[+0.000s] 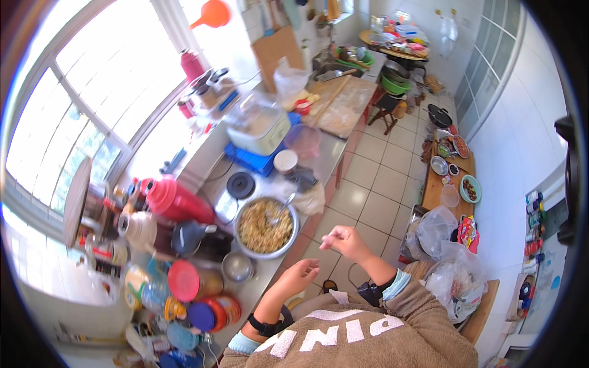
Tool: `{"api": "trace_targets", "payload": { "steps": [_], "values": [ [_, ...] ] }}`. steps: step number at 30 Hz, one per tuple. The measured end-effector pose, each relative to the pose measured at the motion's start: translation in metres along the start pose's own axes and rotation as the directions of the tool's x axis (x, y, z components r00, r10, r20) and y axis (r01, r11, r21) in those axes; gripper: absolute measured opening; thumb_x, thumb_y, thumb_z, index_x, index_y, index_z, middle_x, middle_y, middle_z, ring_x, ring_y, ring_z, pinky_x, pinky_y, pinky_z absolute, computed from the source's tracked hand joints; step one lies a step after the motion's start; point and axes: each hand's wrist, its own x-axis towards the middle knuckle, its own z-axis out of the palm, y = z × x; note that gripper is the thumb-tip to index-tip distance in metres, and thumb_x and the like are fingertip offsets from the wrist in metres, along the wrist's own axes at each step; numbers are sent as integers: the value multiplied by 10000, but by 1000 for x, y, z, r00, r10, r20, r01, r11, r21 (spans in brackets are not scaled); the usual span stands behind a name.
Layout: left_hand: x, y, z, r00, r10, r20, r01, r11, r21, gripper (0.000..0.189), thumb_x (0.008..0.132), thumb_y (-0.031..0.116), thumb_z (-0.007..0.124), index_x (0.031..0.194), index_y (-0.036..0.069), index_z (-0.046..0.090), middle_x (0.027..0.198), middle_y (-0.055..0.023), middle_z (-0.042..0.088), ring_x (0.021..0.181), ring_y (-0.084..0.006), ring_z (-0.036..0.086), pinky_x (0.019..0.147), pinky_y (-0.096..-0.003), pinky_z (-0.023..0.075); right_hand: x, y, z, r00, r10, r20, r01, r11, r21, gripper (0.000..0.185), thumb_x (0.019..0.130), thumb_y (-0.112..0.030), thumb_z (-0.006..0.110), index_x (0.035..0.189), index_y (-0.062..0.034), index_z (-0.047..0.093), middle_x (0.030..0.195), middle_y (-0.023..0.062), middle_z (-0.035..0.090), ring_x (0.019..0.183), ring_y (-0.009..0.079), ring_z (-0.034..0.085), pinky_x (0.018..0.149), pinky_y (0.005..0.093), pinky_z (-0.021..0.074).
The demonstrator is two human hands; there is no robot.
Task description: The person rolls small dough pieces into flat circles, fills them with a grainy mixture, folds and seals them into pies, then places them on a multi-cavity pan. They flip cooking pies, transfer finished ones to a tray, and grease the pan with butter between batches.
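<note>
My left hand (297, 279) is held in the air in front of my body, fingers loosely bent, with nothing seen in it. My right hand (348, 243) is raised beside it, its fingers half curled around no visible thing. Nearest to both is a metal bowl (294, 230) on the counter, filled with a chopped, yellowish food mixture (260, 227). A metal spoon (276, 218) stands in the mixture, its handle leaning over the rim. Below that bowl sits a small metal bowl (237, 267). A black round lid (240, 185) lies behind the large one.
Bottles and jars crowd the counter's left side, with a pink thermos (177, 200) among them. Farther back are a lidded plastic bin (257, 124) and a floured board (345, 106) with a rolling pin (332, 99). On my right, plastic bags (455, 280) and a low wooden table (430, 184) border the tiled floor (379, 184).
</note>
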Motion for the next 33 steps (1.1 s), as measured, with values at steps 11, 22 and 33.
{"api": "trace_targets", "payload": {
  "steps": [11, 22, 33],
  "values": [
    [270, 48, -30, 976, 143, 162, -38, 853, -521, 370, 1061, 185, 534, 1380, -3, 518, 1200, -71, 653, 1035, -144, 621, 904, -292, 513, 175, 23, -227, 919, 61, -389, -82, 996, -37, 223, 1015, -103, 558, 1158, 60, 610, 1046, 158, 707, 888, 189, 702, 802, 312, 586],
    [485, 97, -93, 948, -16, -318, -109, 923, -369, 361, 1014, 124, 571, 1334, -42, 563, 1165, -61, 649, 1023, -119, 607, 894, -271, 498, 438, 13, -374, 957, -291, 9, 150, 464, -873, 413, 836, -47, 606, 1245, -63, 664, 1174, 205, 654, 1089, 392, 619, 943, 451, 514],
    [762, 103, -173, 587, 64, -807, 338, 887, 316, 468, 847, 2, 601, 1312, -21, 551, 1286, -303, 555, 1200, -476, 531, 1019, -491, 450, 762, 49, -463, 750, -115, 652, 661, 115, -741, 251, 838, -61, 592, 1078, -111, 649, 1183, 138, 577, 1186, 346, 516, 1066, 475, 395]
  ]
}}
